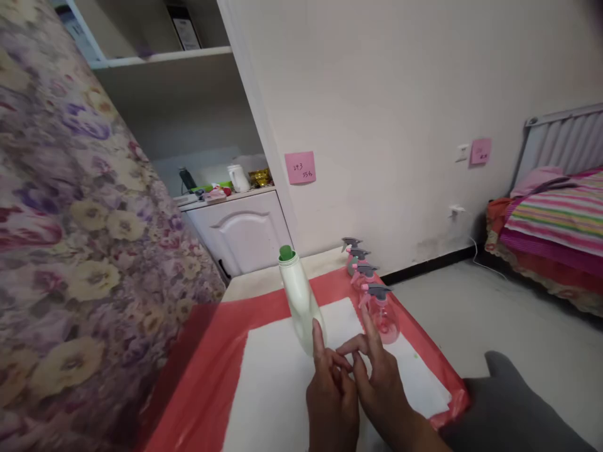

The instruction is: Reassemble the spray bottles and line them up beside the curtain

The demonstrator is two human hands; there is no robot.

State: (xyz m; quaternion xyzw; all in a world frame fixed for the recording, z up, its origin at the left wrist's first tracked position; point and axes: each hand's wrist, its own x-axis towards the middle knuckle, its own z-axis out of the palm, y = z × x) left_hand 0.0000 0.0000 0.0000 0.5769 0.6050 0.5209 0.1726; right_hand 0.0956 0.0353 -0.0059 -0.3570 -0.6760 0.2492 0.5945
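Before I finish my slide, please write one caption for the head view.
Left hand and right hand, index fingers extended, before a pale bottle and four spray bottles on a red-covered table.

Handwritten "293" or "243" on pink note (299, 167), other note (481, 151) illegible

I am watching remotely through a single head-worn camera, which is looking forward and down, viewing the bare left hand (332, 392) and the bare right hand (382, 376) from close behind, and facing a plain off-white wall (400, 125) beyond a table covered in glossy red sheeting (198, 351).
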